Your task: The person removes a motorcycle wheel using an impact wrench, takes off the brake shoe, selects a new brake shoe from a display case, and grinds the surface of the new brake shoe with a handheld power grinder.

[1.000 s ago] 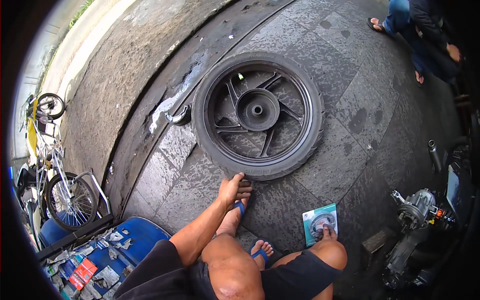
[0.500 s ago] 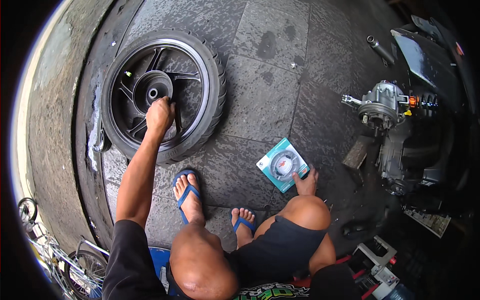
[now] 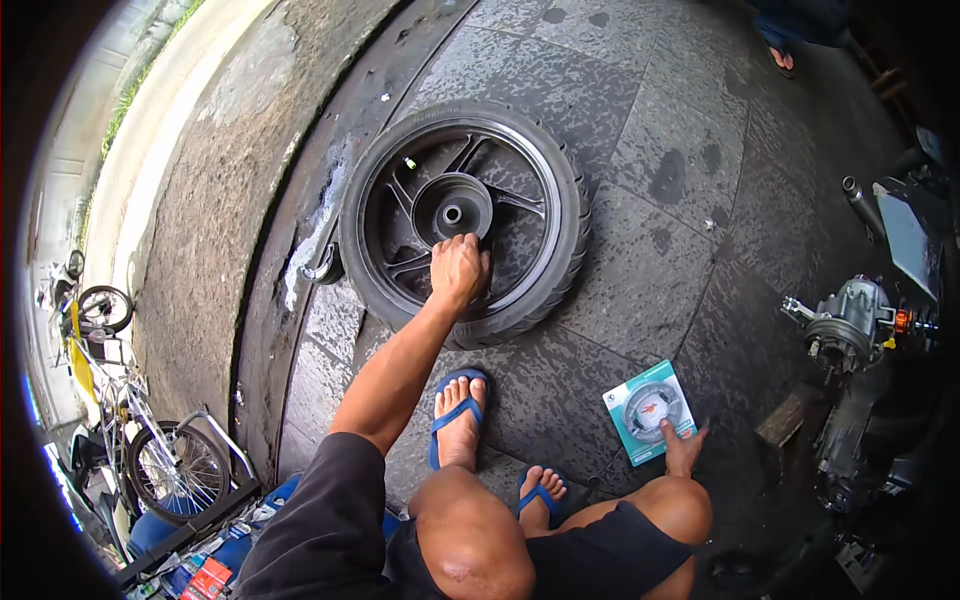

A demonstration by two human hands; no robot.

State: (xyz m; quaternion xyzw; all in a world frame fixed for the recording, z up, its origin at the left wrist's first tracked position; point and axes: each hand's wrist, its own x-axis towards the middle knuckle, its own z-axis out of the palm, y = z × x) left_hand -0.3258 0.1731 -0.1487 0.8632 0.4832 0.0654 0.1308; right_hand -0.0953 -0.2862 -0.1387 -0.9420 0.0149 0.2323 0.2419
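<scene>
A black cast wheel with its tyre lies flat on the paving. My left hand reaches over its near side, fingers curled onto the lower part of the hub and a spoke beside it. A small yellow-green valve cap shows inside the rim. Low at the right, my right hand grips a teal blister pack with curved brake shoes inside, thumb over its front. A curved silver and dark part rests against the tyre's left side.
Bicycles stand at left by a kerb and a littered blue container. At right are a metal motorcycle assembly, a wooden block, a tube and a grey panel. Another person's foot shows top right.
My left hand moved from near the tyre's lower edge up to the hub and closed there. The blister pack rose, its face more exposed. The view also swung between frames.
</scene>
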